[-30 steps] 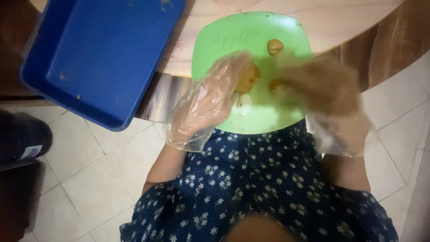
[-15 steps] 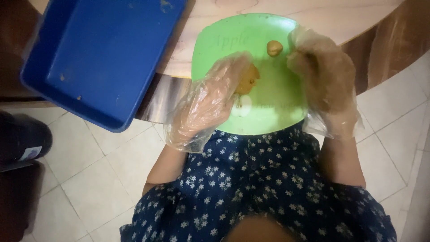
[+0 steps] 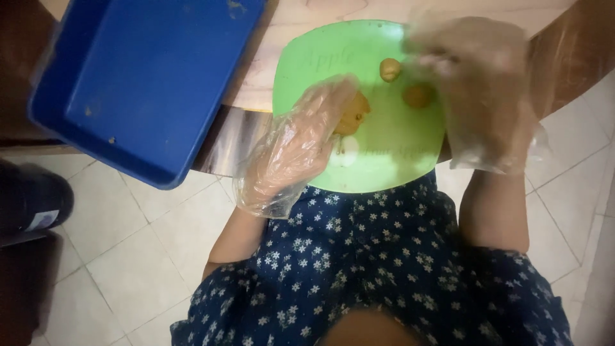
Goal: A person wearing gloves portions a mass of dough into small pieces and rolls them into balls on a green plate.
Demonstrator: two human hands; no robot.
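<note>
A green square plate rests at the table's edge over my lap. Two small brown dough balls lie on it: one ball near the far side, a second ball just right of it. My left hand, in a clear plastic glove, rests on a larger lump of brown dough at the plate's left side. My right hand, also gloved and blurred, hovers over the plate's right edge beside the second ball, fingers apart.
A blue rectangular tray overhangs the wooden table's edge at left. White floor tiles lie below. A dark object sits at the far left. My blue flowered dress fills the lower view.
My right hand has moved up and to the right, off the plate's middle. A second small dough ball now lies on the plate where it was. My left hand has stayed put.
</note>
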